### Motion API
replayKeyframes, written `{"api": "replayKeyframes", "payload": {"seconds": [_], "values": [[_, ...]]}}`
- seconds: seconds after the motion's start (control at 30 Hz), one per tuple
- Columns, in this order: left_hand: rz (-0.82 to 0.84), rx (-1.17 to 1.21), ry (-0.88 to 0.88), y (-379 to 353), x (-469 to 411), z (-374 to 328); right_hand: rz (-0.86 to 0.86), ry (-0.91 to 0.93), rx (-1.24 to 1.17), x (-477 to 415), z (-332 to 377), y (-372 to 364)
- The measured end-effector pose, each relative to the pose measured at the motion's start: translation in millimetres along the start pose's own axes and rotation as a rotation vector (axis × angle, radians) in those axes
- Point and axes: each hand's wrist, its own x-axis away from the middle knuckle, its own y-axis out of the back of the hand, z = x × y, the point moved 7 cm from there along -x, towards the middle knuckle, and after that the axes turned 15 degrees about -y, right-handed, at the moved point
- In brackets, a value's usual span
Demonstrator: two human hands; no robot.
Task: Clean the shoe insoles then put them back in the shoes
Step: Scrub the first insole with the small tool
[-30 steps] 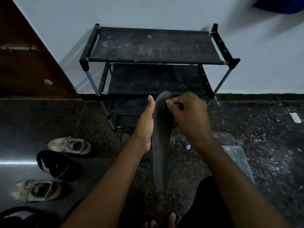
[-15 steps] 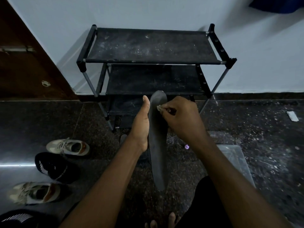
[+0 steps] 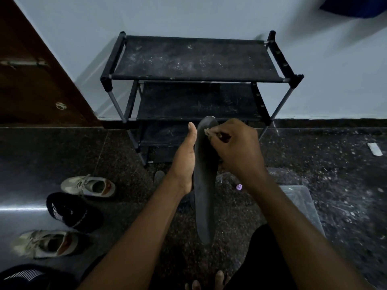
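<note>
Head view: the insole (image 3: 204, 185) is off the floor (image 3: 335, 185), upright, toe end up and heel end hanging free, in front of the shoe rack (image 3: 194, 59). The left hand (image 3: 185, 162) holds it from the left side with the thumb straight along its edge. The other fingers are hidden behind the insole, so can't tell how far they curl. The right hand (image 3: 236, 151) has its fingertips closed in a tight pinch on a pale scrap (image 3: 207, 131), pressed to the insole near the toe end. Can't tell if the scrap is cloth or a wipe.

Judged step: wiping the toe area, with the lower insole not yet reached.

Risks:
- The insole is thin and is supported only in its upper half. A hard push from the right hand could bend it or twist it out of the left-hand hold, dropping it onto the gritty floor and dirtying it again.
- The scrap is tiny and could slip from the pinch, so bare fingertips would rub instead.
- The light is dim and the insole dark, so missed patches are likely, mostly at the heel.
- Four shoes sit along the left edge of the floor: two beige sneakers (image 3: 88, 186) (image 3: 46, 243), a black sneaker (image 3: 67, 210) and a black shoe (image 3: 23, 275) at the near-left corner. The insole could go back in the wrong one.
- A clear box (image 3: 301, 206) lies just beside the right forearm, so an elbow could knock it.
</note>
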Motion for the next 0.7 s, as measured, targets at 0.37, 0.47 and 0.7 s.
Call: {"api": "replayKeyframes", "payload": {"seconds": [0.37, 0.47, 0.7], "values": [[0.022, 0.019, 0.002, -6, 2, -1, 0.007, 0.03, -0.021, -1, 4, 1], [0.028, 0.017, 0.001, -7, 1, -1, -0.025, -0.011, 0.006, -4, -5, 6], [0.022, 0.014, -0.001, -5, 0, -1, -0.001, -0.029, 0.043, -6, -5, 5]]}}
